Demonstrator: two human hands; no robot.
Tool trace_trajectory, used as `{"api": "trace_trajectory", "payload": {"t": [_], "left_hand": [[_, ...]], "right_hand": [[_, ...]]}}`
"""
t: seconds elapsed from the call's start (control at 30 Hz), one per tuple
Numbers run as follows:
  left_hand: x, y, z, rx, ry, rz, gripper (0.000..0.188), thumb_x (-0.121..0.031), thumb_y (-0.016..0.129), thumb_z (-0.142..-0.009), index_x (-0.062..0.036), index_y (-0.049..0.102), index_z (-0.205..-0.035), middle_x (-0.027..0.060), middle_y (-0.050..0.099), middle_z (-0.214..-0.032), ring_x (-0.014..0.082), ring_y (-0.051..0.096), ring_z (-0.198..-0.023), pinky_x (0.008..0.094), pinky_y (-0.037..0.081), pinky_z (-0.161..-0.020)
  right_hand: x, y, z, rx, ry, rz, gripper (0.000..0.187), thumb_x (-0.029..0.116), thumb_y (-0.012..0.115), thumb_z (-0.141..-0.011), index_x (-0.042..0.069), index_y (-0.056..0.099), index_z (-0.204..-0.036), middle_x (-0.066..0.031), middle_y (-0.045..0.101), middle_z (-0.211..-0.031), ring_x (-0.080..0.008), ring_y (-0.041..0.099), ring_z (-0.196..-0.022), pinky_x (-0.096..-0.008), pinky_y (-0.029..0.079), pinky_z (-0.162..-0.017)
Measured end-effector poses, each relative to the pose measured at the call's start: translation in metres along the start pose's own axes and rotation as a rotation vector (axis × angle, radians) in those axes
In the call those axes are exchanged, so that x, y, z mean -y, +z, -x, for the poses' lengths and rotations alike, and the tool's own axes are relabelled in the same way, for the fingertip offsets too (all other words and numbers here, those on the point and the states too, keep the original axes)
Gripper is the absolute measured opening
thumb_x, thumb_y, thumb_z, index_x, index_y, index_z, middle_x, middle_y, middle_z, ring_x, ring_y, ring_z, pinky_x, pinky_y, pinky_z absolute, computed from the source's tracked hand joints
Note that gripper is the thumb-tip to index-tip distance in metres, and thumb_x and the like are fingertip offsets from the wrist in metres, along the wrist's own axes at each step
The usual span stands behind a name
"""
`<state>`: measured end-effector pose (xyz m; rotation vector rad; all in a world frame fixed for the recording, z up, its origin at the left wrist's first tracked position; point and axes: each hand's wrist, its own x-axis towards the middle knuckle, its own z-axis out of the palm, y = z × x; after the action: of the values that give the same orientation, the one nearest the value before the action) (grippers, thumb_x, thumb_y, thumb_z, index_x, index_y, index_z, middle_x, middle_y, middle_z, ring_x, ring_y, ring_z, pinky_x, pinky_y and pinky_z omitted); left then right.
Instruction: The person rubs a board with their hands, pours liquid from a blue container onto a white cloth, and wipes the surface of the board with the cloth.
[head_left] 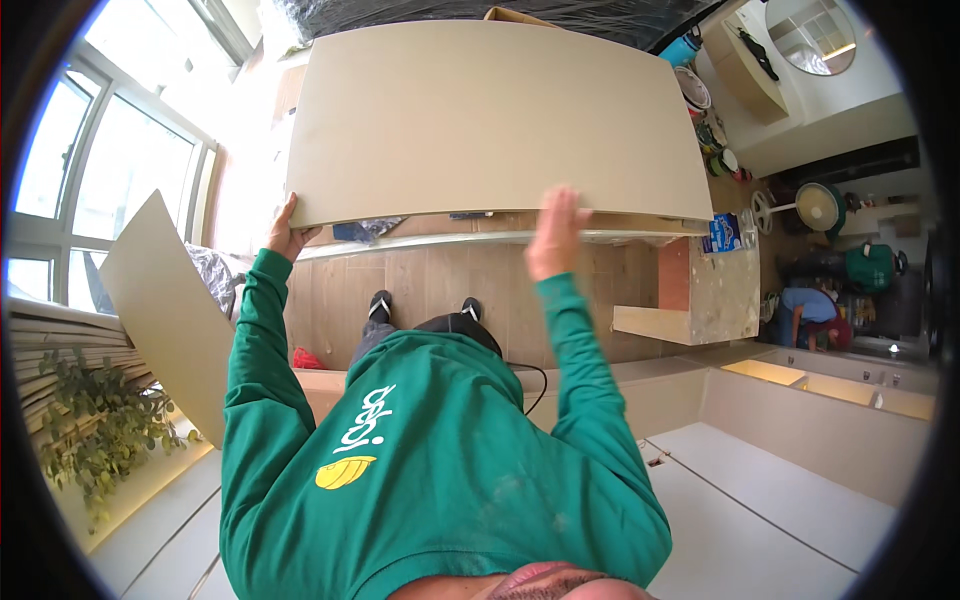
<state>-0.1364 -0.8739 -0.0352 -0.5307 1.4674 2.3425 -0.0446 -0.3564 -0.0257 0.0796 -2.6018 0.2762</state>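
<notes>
A large beige panel (500, 120) lies flat in front of me, over a support with a pale long edge (420, 241). At its near left corner, my left hand (290, 235) grips the edge, with the thumb along the side and the other fingers partly hidden. My right hand (556, 236) is at the near edge, right of the middle. Its fingers stretch forward flat over the panel and are blurred by motion; whether they touch it I cannot tell. Below the near edge, crumpled plastic (370, 229) shows in the gap.
Another thin beige panel (170, 310) leans at the left, by the windows and a leafy plant (95, 430). A blue package (722, 234) and a wooden box frame (725, 295) stand at the right. Buckets (692, 90) and a fan (818, 207) are farther right. Two people crouch at far right.
</notes>
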Motion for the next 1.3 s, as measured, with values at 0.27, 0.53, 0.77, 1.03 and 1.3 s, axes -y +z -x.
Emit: {"api": "trace_trajectory", "payload": {"t": [0.27, 0.53, 0.77, 1.03, 1.3], "left_hand": [[0.005, -0.002, 0.006, 0.068, 0.049, 0.032, 0.054, -0.045, 0.056, -0.106, -0.0031, 0.052, -0.14, 0.013, 0.067, -0.129, 0.0246, 0.07, -0.113, 0.0396, 0.064, -0.091], [0.012, 0.007, 0.007, 0.2, -0.013, 0.065, 0.056, -0.046, 0.057, -0.106, -0.0005, 0.052, -0.138, 0.0142, 0.062, -0.131, 0.0295, 0.066, -0.118, 0.0473, 0.06, -0.097], [0.002, -0.006, 0.012, 0.225, -0.052, 0.113, 0.057, -0.045, 0.053, -0.107, -0.0017, 0.048, -0.144, 0.0159, 0.058, -0.14, 0.031, 0.062, -0.127, 0.0509, 0.055, -0.105], [-0.016, 0.013, 0.028, 0.318, -0.178, 0.15, 0.081, -0.066, 0.046, -0.103, -0.0034, 0.04, -0.155, 0.0181, 0.051, -0.151, 0.0367, 0.054, -0.135, 0.0564, 0.045, -0.114], [-0.033, -0.023, 0.02, 0.488, -0.4, 0.46, 0.121, -0.095, 0.032, -0.084, 0.0008, 0.033, -0.158, 0.0219, 0.045, -0.157, 0.0391, 0.048, -0.141, 0.055, 0.033, -0.12]], "right_hand": [[0.213, 0.071, 0.005, 0.263, -0.349, -0.265, 0.068, 0.007, 0.046, -0.098, 0.004, 0.026, -0.163, -0.0169, 0.021, -0.171, -0.0314, 0.02, -0.159, -0.0507, 0.012, -0.129], [0.061, 0.029, -0.009, -0.169, 0.128, 0.015, 0.066, -0.005, 0.043, -0.094, 0.0, 0.032, -0.159, -0.0205, 0.03, -0.167, -0.0419, 0.023, -0.156, -0.0625, 0.012, -0.126], [0.281, 0.094, -0.004, 0.165, -0.279, -0.164, 0.055, 0.014, 0.042, -0.104, 0.007, 0.04, -0.158, -0.0121, 0.036, -0.166, -0.0274, 0.029, -0.156, -0.059, 0.012, -0.127], [0.131, 0.045, -0.017, -0.122, 0.113, 0.097, 0.062, -0.003, 0.042, -0.097, 0.0, 0.036, -0.158, -0.0218, 0.034, -0.164, -0.0419, 0.024, -0.156, -0.0652, 0.014, -0.125], [0.41, 0.081, -0.018, 0.326, -0.255, -0.357, 0.062, 0.007, 0.048, -0.099, 0.004, 0.036, -0.159, -0.0173, 0.034, -0.165, -0.0302, 0.026, -0.157, -0.0601, 0.015, -0.126]]}}
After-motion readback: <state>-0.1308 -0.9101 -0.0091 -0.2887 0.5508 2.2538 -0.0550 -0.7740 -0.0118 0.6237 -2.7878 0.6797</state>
